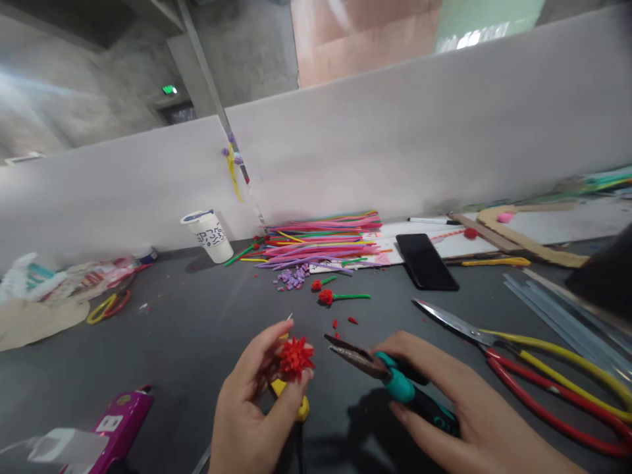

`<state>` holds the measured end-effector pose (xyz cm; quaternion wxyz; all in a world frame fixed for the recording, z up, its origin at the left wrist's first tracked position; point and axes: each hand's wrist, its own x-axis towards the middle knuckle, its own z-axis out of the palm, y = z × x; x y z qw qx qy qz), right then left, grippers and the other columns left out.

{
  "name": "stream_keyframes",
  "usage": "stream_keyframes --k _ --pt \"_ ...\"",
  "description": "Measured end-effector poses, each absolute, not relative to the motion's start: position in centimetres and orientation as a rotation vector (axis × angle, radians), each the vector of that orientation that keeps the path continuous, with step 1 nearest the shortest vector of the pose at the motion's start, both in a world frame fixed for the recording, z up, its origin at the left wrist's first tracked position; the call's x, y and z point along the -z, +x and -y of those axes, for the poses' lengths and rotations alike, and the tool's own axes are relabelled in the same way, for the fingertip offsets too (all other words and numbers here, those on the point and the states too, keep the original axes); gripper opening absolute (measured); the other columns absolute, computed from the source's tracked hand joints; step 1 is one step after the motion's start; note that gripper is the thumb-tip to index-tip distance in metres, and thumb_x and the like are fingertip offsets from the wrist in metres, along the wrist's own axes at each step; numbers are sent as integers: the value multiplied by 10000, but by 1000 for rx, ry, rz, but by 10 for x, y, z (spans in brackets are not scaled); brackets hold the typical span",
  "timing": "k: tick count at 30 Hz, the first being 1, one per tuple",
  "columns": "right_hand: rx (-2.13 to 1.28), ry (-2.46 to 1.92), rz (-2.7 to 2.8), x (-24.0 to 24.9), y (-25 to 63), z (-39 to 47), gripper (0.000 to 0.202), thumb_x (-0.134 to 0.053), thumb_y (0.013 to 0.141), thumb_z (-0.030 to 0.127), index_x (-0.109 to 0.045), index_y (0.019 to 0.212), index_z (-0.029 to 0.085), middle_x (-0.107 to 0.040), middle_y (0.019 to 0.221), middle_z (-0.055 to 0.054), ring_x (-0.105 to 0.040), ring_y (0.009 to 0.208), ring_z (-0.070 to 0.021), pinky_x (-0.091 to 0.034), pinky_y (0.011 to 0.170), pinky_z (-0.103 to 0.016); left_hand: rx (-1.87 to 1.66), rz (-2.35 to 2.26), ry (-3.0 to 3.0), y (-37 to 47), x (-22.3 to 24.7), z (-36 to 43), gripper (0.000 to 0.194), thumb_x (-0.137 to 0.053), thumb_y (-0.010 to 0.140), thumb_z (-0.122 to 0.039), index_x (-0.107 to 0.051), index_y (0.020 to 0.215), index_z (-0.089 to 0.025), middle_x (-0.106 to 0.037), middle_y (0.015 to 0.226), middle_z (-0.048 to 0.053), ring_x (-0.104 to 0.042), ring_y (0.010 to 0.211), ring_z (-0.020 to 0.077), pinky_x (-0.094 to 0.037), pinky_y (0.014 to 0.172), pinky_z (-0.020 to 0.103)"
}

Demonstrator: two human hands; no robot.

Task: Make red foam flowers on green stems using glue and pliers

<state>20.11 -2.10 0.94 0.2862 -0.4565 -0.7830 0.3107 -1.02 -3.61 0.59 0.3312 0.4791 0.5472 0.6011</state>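
Note:
My left hand (261, 401) pinches a spiky red pompom (296, 357) between thumb and fingers, low in the middle of the view. To its right, my right hand (444, 388) grips pliers (399, 385) with teal and black handles. Their jaws are slightly parted, and the tips point toward the pompom without touching it. Under the left hand lies a yellow tool (302, 409) with a dark cord, mostly hidden. Beyond the hands are two red flowers on green stems, the nearer flower (326, 297) beside small red scraps (352, 320).
Large scissors (494, 339) with red and yellow handles lie at right, below a black phone (427, 262). Pipe cleaners (320, 240) are heaped by the white partition (395, 145), near purple bits (295, 277) and a paper cup (210, 240). A purple power strip (123, 418) sits front left.

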Motion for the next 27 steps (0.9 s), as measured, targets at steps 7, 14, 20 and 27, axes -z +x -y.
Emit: stream_keyframes --k 7,14,20,27 --pt "-1031 -1222 2029 -8 199 18 141 -533 798 285 -610 914 259 -666 915 -10 -660 882 -188 -538 754 -247 -1557 -1450 1360 -10 -10 38 289 -723 719 -184 -793 964 -320 -775 807 -31 -677 596 117 -545 577 185" --pt "-453 -1149 2120 -2 198 21 262 -517 746 176 -628 970 256 -711 911 -23 -707 824 -169 -567 690 -218 -1618 -1347 1165 -5 -13 39 296 -749 713 -180 -795 968 -324 -768 754 -27 -702 583 126 -568 553 178" --pt "-124 -1022 2146 0 198 21 226 -495 754 164 -663 895 218 -712 792 -39 -705 697 -150 -569 626 -202 -1583 -1411 1168 -7 -12 38 329 -768 691 -190 -800 975 -354 -796 883 -26 -735 672 139 -586 669 188" --pt "-48 -1022 2139 3 195 21 263 -502 738 166 -659 943 215 -713 831 -59 -683 671 -178 -559 560 -254 -1637 -1545 1481 -9 -7 36 336 -741 719 -177 -794 1009 -337 -789 980 -13 -719 822 182 -570 714 230"
